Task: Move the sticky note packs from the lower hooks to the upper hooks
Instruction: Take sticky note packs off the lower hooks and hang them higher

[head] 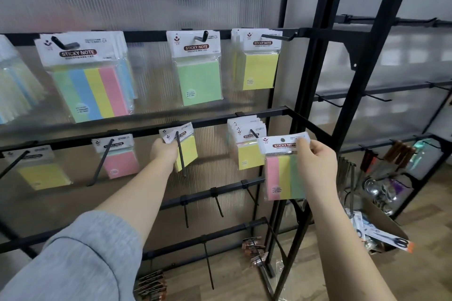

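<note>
Head view showed your right hand (315,154) pinching the striped pink-yellow-green sticky note pack (285,168) by its card header, hanging lengthwise, free of the hooks, below the rack's upper right black hook (276,37); your left hand (163,151) gripped the yellow sticky note pack (188,151) on a lower hook.

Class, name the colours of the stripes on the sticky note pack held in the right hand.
Pink, yellow and green stripes on the pack, seen in the head view.

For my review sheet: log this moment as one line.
left hand grips yellow pack on lower hook | right hand holds striped pack off hooks | upper hooks: not reached
</note>
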{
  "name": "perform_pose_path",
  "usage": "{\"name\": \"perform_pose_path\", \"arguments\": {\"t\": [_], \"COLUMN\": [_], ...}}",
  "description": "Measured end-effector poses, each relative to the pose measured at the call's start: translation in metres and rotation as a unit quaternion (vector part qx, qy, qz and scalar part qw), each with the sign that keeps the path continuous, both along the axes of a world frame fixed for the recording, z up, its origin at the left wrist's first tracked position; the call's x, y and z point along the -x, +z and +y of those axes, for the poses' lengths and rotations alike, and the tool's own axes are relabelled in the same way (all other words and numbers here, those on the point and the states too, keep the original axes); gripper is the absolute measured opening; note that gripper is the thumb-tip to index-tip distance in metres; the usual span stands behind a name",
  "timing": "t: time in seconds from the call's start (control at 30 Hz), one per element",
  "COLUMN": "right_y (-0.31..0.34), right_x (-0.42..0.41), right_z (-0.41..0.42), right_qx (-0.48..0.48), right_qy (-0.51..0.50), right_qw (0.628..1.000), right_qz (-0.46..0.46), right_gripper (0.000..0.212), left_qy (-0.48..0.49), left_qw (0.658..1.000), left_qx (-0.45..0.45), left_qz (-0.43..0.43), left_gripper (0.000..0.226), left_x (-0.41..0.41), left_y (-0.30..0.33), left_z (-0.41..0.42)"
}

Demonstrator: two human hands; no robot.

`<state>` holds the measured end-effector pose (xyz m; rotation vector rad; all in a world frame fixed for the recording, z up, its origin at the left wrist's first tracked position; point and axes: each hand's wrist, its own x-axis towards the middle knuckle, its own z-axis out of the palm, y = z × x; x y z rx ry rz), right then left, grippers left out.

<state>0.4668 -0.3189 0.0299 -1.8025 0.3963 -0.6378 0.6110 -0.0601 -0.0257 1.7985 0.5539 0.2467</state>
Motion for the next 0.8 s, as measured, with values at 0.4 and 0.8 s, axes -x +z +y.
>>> {"name": "perform_pose_path", "arguments": {"t": [0.4,0.8], "right_y": [0.0,-0.006], "right_x": [-0.002,-0.024], "right_z": [-0.006,0.014], "right_qx": [-0.022,-0.05], "right_qy": [0.024,0.054], "right_qw": [0.999,0.997], "right_qz": [-0.028,-0.017], "right_gripper": [0.039,0.047], "left_qy": [-0.011,-0.144], "left_qw": [0.995,0.958], "left_qx": [-0.086,-0.248], "left_qz": [-0.045,0.009], "left_gripper": [0.026,0.029], "left_x": [0.043,0.124], "left_y": [-0.001,0.024], "left_z": [-0.007,0.0]}}
